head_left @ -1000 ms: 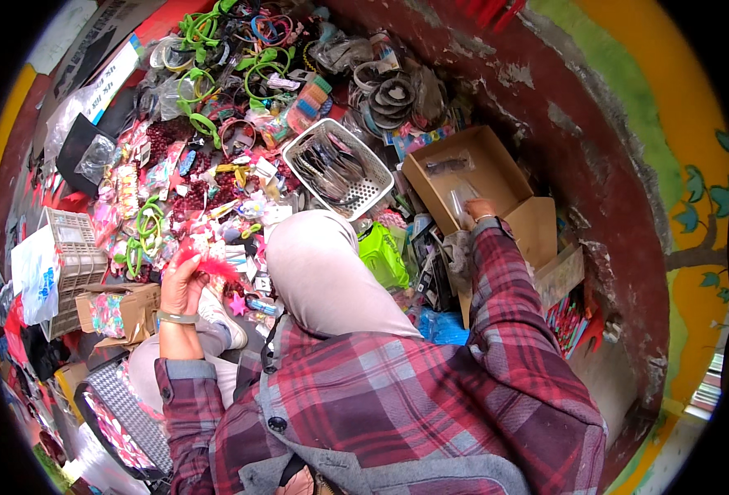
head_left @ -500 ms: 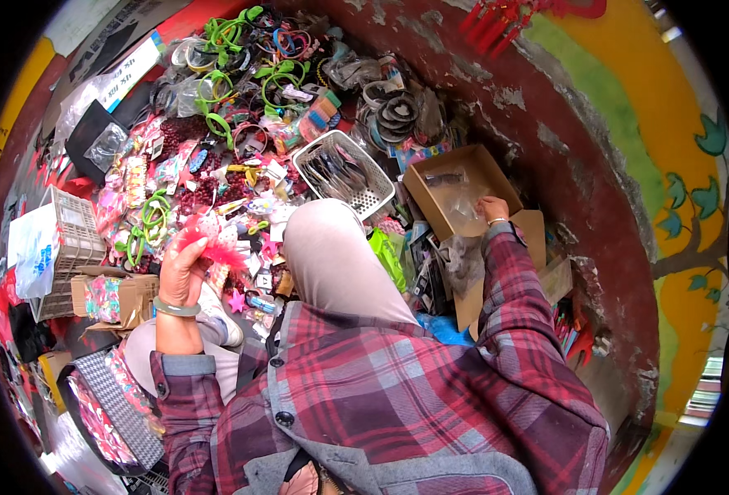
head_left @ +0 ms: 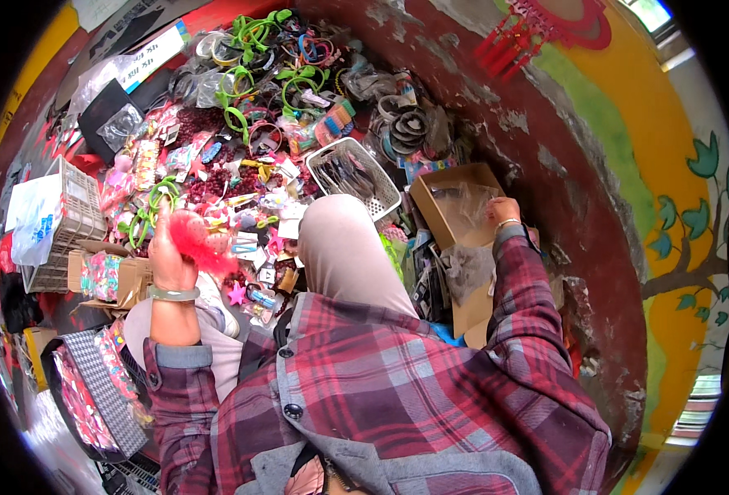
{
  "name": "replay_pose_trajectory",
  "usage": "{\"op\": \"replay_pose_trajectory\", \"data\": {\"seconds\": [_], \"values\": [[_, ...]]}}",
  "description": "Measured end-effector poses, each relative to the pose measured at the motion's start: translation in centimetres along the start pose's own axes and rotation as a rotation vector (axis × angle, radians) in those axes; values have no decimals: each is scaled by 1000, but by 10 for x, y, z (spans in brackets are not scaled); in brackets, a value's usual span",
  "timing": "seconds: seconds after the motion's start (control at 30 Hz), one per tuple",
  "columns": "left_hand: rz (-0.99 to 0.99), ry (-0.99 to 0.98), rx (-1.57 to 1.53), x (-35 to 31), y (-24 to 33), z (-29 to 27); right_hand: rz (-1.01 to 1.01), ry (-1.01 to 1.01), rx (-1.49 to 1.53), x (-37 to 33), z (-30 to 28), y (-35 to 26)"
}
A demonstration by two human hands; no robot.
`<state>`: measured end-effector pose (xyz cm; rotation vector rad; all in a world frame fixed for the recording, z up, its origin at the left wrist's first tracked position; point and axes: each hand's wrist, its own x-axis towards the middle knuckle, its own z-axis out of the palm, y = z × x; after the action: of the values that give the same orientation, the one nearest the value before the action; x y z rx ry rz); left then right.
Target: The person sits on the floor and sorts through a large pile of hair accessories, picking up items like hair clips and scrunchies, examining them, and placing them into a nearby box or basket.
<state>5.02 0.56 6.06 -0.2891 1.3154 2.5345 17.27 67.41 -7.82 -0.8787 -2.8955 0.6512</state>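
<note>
A brown cardboard box [head_left: 455,202] stands open against the painted wall. The right hand [head_left: 500,211] grips its right rim. Left of the box, past a white wire basket [head_left: 356,175], the left hand [head_left: 169,257] clutches a pink fluffy hair accessory [head_left: 198,241].

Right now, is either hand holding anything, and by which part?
The left hand grips a fluffy pink-red hair accessory by its near end. The right hand rests at the rim of the open cardboard box; whether it grips cannot be told.
</note>
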Motion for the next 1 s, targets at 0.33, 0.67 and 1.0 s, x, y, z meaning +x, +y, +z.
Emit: {"op": "replay_pose_trajectory", "data": {"seconds": [0.33,0.67,1.0], "values": [[-11,-317,521,-3,26,27,-258,-537,782,-49,-34,-342],[368,-275,570,17,47,-10,-1130,-395,346,-110,41,-555],[390,-6,1069,40,34,-45,-1458,-194,256,-124,83,-584]]}}
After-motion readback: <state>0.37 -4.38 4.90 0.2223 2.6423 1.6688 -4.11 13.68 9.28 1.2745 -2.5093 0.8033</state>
